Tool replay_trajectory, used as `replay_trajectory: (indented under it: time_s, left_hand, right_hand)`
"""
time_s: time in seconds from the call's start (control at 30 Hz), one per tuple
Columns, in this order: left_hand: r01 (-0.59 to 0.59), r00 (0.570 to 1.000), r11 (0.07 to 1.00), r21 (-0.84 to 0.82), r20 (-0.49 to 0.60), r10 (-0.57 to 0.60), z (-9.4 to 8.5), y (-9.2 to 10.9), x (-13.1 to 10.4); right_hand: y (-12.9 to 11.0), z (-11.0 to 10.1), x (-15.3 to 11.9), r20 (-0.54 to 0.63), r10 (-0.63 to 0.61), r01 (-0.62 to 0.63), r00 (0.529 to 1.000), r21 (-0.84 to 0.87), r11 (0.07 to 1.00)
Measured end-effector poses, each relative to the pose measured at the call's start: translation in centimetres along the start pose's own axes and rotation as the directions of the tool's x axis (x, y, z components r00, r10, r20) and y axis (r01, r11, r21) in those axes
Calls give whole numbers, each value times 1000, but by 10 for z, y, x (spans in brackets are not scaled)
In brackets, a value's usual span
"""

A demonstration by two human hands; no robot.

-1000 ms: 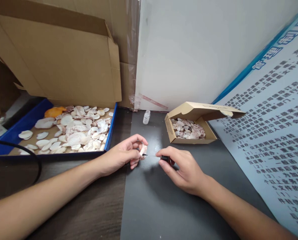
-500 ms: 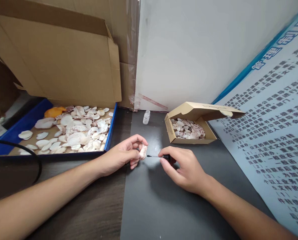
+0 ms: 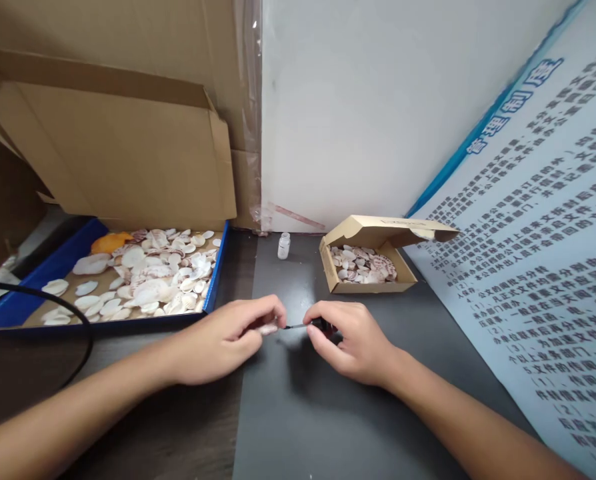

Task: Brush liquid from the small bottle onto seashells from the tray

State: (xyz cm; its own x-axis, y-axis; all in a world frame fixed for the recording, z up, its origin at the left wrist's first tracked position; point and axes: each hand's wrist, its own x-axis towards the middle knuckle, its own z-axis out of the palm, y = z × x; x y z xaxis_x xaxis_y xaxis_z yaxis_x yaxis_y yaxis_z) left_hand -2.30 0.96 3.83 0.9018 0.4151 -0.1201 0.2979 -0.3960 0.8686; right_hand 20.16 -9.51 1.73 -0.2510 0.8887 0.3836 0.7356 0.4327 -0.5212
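Observation:
Between thumb and fingers, my left hand (image 3: 223, 339) pinches a small pale seashell (image 3: 268, 329), mostly covered by the fingers. My right hand (image 3: 351, 341) is closed on the black cap of a small applicator brush (image 3: 298, 326). Its thin stem points left, and the dark tip is at the shell's right edge; I cannot tell whether they touch. Beyond the hands a little glass bottle (image 3: 283, 246) with a white label stands upright with no cap on it.
At the left, a blue-edged cardboard box (image 3: 217, 267) holds many loose shells, with its lid raised. A smaller carton (image 3: 373, 288) of shells stands at the right, lid half up. A black cable (image 3: 85, 333) curves at far left. A printed poster (image 3: 528, 267) borders the right.
My left hand has turned the shell so that it now shows edge-on, mostly behind the fingers. The brush tip is closer to it. The view has shifted slightly.

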Motion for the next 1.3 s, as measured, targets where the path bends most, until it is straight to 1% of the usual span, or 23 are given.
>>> replay_trajectory:
  time_s: [0.03,0.07,0.1,0.13,0.17,0.2,0.27,0.3,0.37,0.43,0.57,0.63,0.7,0.73,0.83,0.87,0.9,0.97,1.0,1.07,1.13,1.23,1.3]
  left_hand:
    - [6,1000,985,171,-4,-5,-9,5,-7]
    - [33,999,953,301,-46,-20,-20,9,-14]
    - [80,993,913,400,-116,-37,-32,9,-20]
    - [152,977,869,470,-202,-62,-43,6,-26]
    - [242,952,820,519,-289,-98,-53,2,-31]
    - [332,924,765,551,-352,-148,-63,-4,-35]
    - [468,871,663,585,-434,-232,-77,-19,-41]
    - [492,860,638,592,-443,-252,-81,-27,-43]
    - [472,873,641,605,-423,-243,-87,-40,-47]
    - [465,876,666,584,-411,-252,-90,-49,-48]
    - [524,839,672,523,-451,-304,-98,-60,-43]
    - [509,848,679,528,-441,-293,-102,-62,-37]
    - [504,852,673,541,-436,-289,-106,-61,-32]
    - [500,856,655,567,-439,-274,-108,-60,-30]
    - [459,877,564,686,-452,-164,-107,-55,-31]
    - [443,882,561,699,-452,-134,-105,-52,-33]
    - [419,893,584,696,-434,-123,-103,-50,-35]
    - [356,921,676,645,-364,-138,-97,-47,-40]
    - [324,936,707,629,-322,-143,-94,-47,-42]
    - [298,946,711,637,-296,-131,-89,-46,-45]
    - [295,946,704,646,-301,-121,-88,-47,-44]
    - [307,941,717,626,-313,-130,-90,-48,-42]
    - [313,940,709,632,-312,-137,-92,-49,-41]
  right_hand:
    - [0,0,0,6,-5,5,1000,5,1000]
    - [0,0,0,11,-11,11,1000,10,1000]
    - [0,1,0,13,-16,16,1000,17,1000]
    - [-1,1,0,13,-20,20,1000,23,1000]
    - [-1,1,0,12,-24,23,1000,29,999]
    - [-1,1,0,11,-28,28,1000,36,999]
    - [-2,1,0,5,-37,36,999,44,998]
    - [-2,1,-1,4,-41,40,999,45,998]
    - [-3,1,-2,5,-42,42,999,43,998]
    - [-3,0,-3,10,-41,40,999,39,998]
    - [-3,-1,-2,30,-53,52,998,52,997]
    - [-3,-1,-2,39,-57,55,998,53,997]
    - [-2,-1,-1,49,-60,58,997,48,997]
    - [-2,-1,-1,54,-60,58,997,45,997]
    - [-2,-2,-2,65,-56,54,996,37,998]
    - [-2,-2,-2,67,-52,50,996,37,998]
    - [-3,-2,-2,69,-51,48,996,38,998]
    - [-3,-3,-2,75,-51,48,996,39,998]
    - [-3,-3,-2,80,-53,50,995,38,998]
    - [-3,-3,-2,86,-56,53,995,34,998]
    - [-3,-2,-2,90,-57,55,994,33,998]
    - [-4,-2,-2,90,-59,56,994,36,998]
    - [-4,-3,-2,90,-61,58,994,37,998]
